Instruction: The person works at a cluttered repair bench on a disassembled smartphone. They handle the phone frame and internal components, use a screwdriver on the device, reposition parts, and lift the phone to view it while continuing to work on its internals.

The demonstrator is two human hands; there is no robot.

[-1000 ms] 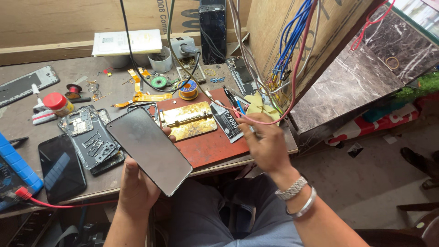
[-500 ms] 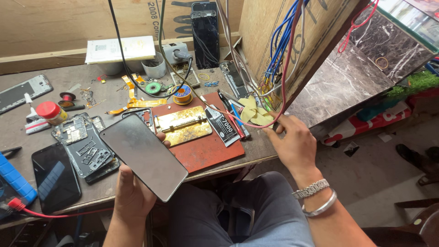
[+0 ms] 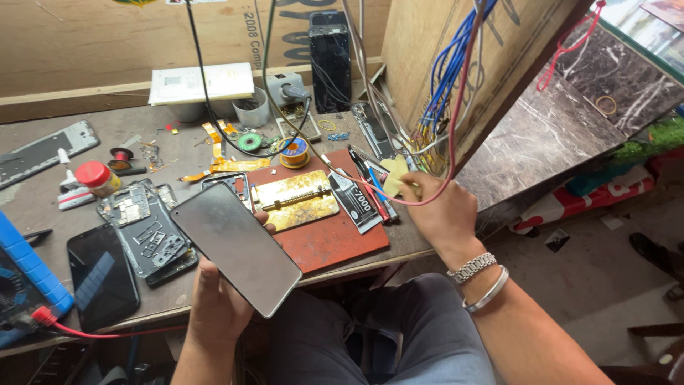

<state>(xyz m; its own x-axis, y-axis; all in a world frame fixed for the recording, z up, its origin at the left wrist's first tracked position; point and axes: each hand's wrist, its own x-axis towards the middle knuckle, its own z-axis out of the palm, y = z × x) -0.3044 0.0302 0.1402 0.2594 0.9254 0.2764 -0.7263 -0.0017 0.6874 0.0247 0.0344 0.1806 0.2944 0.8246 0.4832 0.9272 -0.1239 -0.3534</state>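
A dark phone screen panel (image 3: 236, 246) is being gripped by the left hand (image 3: 217, 306) just in front of the red mat (image 3: 335, 239) on the bench (image 3: 135, 128), while a yellow cloth (image 3: 394, 171) is being pinched by the right hand (image 3: 442, 210) at the mat's far right corner.

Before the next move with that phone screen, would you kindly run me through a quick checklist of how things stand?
1. Left hand grips the screen from below: ok, it is held clear of the bench.
2. Screen glass intact: cannot tell; it looks dull and smudged, but no crack shows.
3. Right hand on the yellow cloth at the bench's right edge: ok, fingers touch it.
4. Red wire clear of the right hand: not ok, it loops across the hand.
5. Red mat free for work: not ok, a brass jig and a glue tube lie on it.
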